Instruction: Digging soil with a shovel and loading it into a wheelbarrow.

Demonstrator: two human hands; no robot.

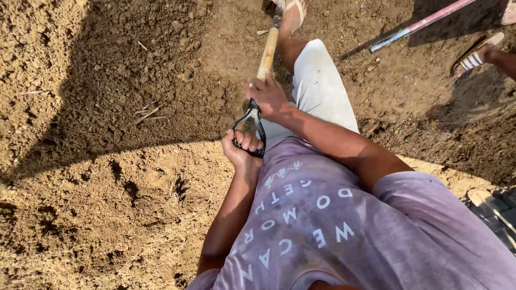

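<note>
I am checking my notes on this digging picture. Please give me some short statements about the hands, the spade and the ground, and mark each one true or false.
1. The left hand grips the black D-shaped grip at the end of the spade. True.
2. The right hand rests on the person's knee. False: it holds the wooden shaft just beyond the grip.
3. The person stands on a paved floor. False: the ground is loose brown soil.
4. Another long tool handle lies across the upper right. True.
5. The foot by the spade is in a rubber boot. False: it wears an open sandal.
</note>
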